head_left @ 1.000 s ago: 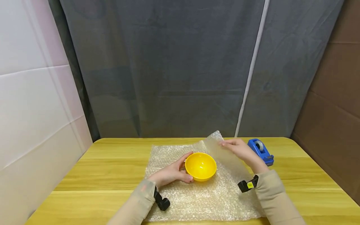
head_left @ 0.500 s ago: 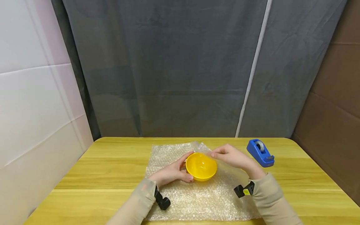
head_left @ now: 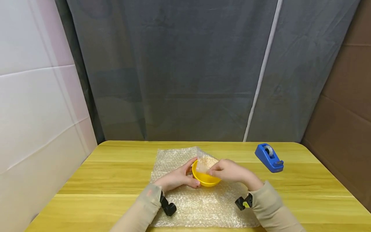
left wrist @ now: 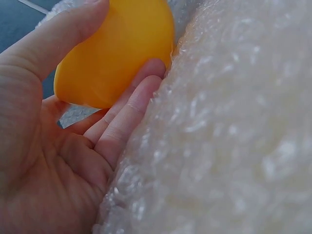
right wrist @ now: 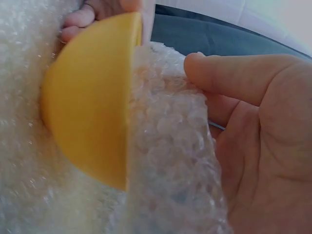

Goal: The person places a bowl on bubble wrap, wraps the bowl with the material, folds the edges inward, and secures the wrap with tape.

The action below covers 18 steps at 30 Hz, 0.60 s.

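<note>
The left hand (head_left: 179,177), partly curled, holds the round yellow bowl (head_left: 203,178), apparently plastic, between both hands; the right hand (head_left: 231,170) pinches the clear bubble-wrap sheet (head_left: 205,209) over the bowl's mouth. Steady left support and a snug fold seem advisable.

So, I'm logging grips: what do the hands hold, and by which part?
Left hand: yellow bowl, by its outer side. Right hand: bubble wrap, by an edge.
</note>
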{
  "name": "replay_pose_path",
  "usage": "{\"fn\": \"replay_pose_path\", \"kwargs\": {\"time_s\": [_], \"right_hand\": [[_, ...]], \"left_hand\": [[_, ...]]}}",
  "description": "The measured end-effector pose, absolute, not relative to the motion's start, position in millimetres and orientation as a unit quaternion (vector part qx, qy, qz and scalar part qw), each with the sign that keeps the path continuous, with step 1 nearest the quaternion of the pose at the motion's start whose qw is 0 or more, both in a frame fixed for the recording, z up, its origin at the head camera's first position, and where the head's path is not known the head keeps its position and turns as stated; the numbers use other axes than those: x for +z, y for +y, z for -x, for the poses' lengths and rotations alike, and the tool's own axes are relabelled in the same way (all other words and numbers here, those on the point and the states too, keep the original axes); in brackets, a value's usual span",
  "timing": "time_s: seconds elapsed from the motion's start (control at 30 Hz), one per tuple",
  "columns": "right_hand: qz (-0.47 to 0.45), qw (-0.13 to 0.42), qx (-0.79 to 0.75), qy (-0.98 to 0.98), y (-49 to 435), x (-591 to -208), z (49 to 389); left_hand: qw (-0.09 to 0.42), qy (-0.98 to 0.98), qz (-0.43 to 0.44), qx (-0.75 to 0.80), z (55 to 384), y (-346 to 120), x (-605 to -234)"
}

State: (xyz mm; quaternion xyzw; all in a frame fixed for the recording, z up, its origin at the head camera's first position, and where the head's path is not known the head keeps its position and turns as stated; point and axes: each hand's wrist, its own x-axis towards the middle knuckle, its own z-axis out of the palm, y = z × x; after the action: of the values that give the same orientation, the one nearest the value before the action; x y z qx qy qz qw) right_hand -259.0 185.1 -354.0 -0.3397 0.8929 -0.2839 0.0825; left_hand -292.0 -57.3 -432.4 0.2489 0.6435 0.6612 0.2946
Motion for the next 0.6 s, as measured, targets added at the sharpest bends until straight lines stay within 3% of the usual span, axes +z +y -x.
{"fn": "replay_pose_path", "kwargs": {"time_s": [0.6], "right_hand": [[0.357,0.016,-0.141,0.923,170,-367,253]], "left_hand": [[0.294,0.639,-0.257,0.662,296,-56,-434]]}}
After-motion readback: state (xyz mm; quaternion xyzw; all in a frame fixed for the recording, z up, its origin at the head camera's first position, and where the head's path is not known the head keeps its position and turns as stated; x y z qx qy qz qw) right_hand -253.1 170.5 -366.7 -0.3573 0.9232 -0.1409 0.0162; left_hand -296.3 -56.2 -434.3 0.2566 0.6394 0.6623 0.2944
